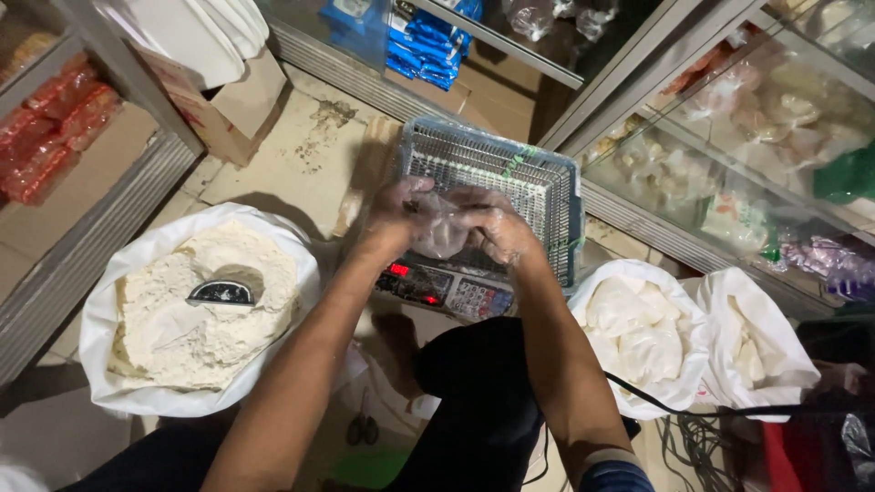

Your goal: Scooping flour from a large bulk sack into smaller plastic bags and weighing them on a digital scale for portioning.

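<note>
Here, in the head view, both hands meet over a scale [447, 287] and work one clear plastic bag [440, 228]. The left hand [394, 211] is closed on the bag's left side, fingers curled into the film. The right hand [497, 228] grips the bag's right side, its fingers pinched into the plastic. The bag is crumpled between them, held just above the scale's platform; what it holds cannot be told. The scale's red display glows below the left wrist, with a keypad beside it.

Behind the hands a blue wire basket [506, 178] stands tilted against the scale. To the left sits a wide white sack [109, 301] full of pale flour, and a dark metal scoop [221, 292] lies sunk in the flour's middle. To the right, a second sack [638, 333] holds filled white bags, and a third sack [756, 342] stands just beside it. A black cable [693, 407] runs across below them. Glass cases with packed goods line the right side and back.
</note>
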